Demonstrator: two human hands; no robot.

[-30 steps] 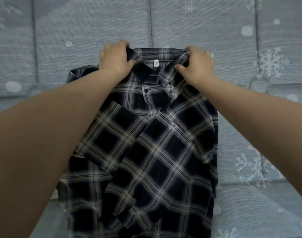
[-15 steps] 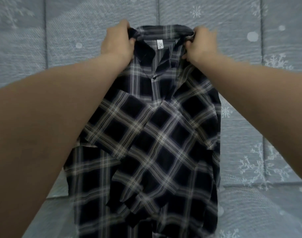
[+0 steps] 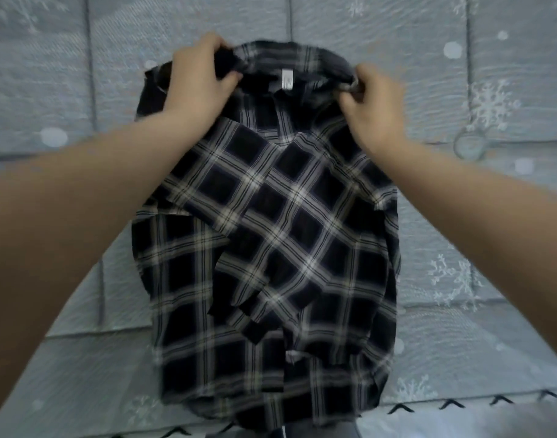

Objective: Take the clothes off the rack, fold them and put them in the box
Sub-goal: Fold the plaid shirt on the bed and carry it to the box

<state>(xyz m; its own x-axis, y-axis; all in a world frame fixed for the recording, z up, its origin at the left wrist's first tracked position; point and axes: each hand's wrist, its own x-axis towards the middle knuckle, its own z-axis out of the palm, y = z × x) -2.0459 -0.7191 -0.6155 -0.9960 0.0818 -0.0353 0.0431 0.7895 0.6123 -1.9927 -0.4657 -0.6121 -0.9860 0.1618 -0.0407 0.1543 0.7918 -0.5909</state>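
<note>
Both hands have lifted the shirt (image 3: 271,235) by its collar off the quilt (image 3: 81,90); left hand (image 3: 198,77) and right hand (image 3: 373,102) pinch the collar corners. I'd keep tension even so the crossed sleeves stay put.

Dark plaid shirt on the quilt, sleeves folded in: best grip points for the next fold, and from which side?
Probably the two shoulder corners beside the collar of the dark plaid button-up shirt, where the left hand and right hand pinch it now. Come from the collar end, reaching over the top edge: the sleeves lie crossed over the front, so lifting from the sides would likely spill them.
</note>
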